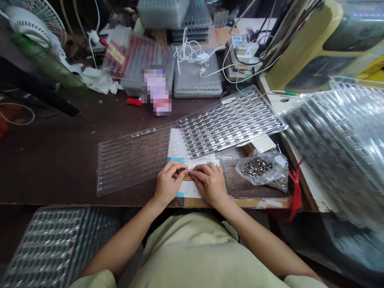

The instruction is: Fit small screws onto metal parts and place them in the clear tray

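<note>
My left hand (168, 184) and my right hand (210, 184) meet at the middle of a white work mat (192, 188), fingertips close together. The left fingers pinch a small dark metal connector (181, 171), and the right fingertips press against its far end. Beyond my hands lies a clear plastic tray (231, 124) filled with rows of metal connectors. A second clear tray (132, 160) lies to the left with ribbed channels, holding one short connector strip (143, 133). On the right, a plastic bag of small metal parts (257, 167) lies close to my right hand.
A dark wooden bench edge (90, 204) runs below my hands. Stacked plastic trays (339, 136) rise at the right, and more lie on the floor at lower left. Cables, a power strip (244, 50), a pixelated item (156, 91) and a fan (36, 28) stand behind.
</note>
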Demonstrator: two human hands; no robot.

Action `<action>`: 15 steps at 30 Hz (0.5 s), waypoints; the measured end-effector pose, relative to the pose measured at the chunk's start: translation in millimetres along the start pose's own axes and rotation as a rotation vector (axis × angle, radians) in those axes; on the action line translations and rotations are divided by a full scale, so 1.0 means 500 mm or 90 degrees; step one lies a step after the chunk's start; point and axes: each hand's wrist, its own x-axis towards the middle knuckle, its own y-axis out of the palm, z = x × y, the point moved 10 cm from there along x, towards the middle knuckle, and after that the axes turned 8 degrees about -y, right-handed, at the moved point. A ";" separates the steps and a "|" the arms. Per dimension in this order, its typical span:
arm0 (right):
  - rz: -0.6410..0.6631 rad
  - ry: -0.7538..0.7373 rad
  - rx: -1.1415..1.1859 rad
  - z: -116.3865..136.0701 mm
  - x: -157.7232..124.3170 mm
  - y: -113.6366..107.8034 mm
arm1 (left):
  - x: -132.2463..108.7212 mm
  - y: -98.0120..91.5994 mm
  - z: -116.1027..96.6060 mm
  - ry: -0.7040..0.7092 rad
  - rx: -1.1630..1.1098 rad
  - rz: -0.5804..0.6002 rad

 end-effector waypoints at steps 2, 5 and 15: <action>-0.012 0.009 -0.052 -0.008 -0.005 -0.016 | -0.001 -0.001 -0.001 0.007 0.001 -0.001; -0.032 0.027 -0.147 -0.026 -0.018 -0.037 | 0.001 -0.002 0.004 -0.005 -0.020 0.002; -0.044 0.015 -0.196 -0.034 -0.032 -0.035 | -0.002 0.045 -0.063 0.128 0.050 0.069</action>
